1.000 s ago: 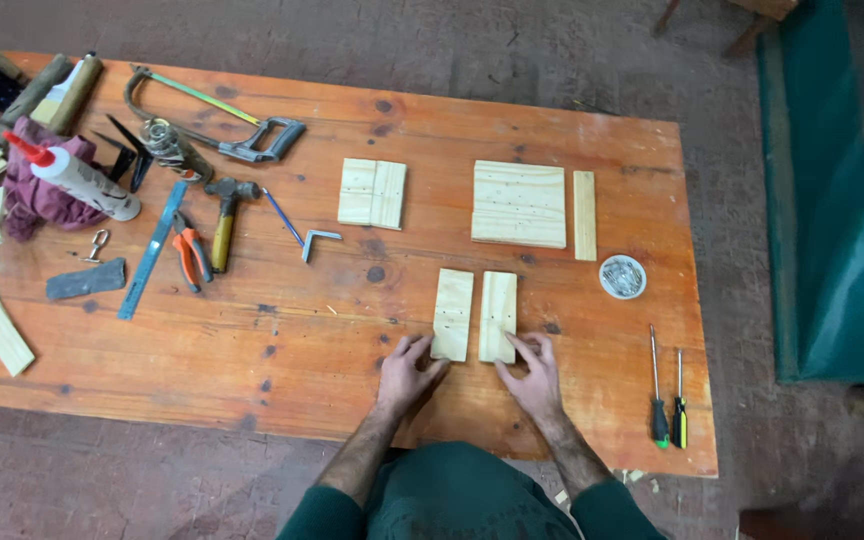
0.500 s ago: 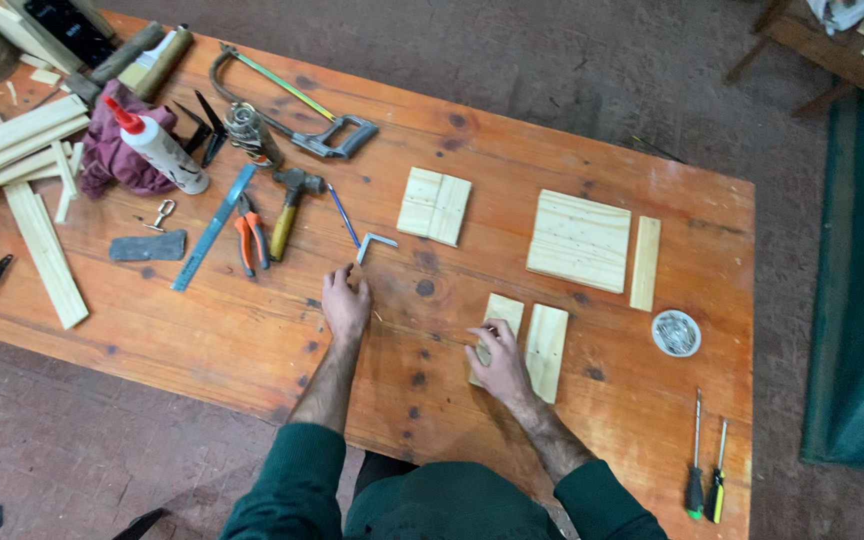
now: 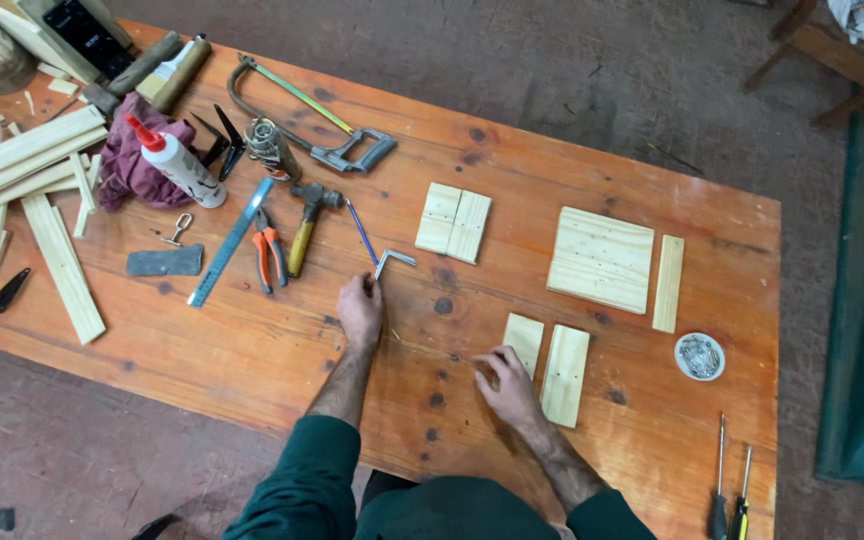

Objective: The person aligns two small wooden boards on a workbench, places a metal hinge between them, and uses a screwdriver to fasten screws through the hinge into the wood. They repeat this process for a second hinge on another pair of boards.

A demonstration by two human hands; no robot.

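My left hand (image 3: 361,312) reaches out over the orange wooden table (image 3: 252,350), its fingertips at the small metal angle bracket (image 3: 392,261); whether it grips the bracket I cannot tell. A blue pencil (image 3: 360,231) lies just beyond. My right hand (image 3: 508,387) rests on the table, fingers curled, touching the near end of the left of two short wood pieces (image 3: 524,342). The other short piece (image 3: 565,375) lies right of that hand.
A hammer (image 3: 306,222), orange pliers (image 3: 268,250), steel ruler (image 3: 231,241), glue bottle (image 3: 176,160) and hacksaw (image 3: 302,112) lie to the left. Joined wood panels (image 3: 454,222), (image 3: 602,259), a slat (image 3: 668,283), a nail dish (image 3: 699,356) and screwdrivers (image 3: 730,490) sit right.
My left hand left the two short wood pieces and reached up-left to the angle bracket. My right hand stayed by the left piece. The view has shifted.
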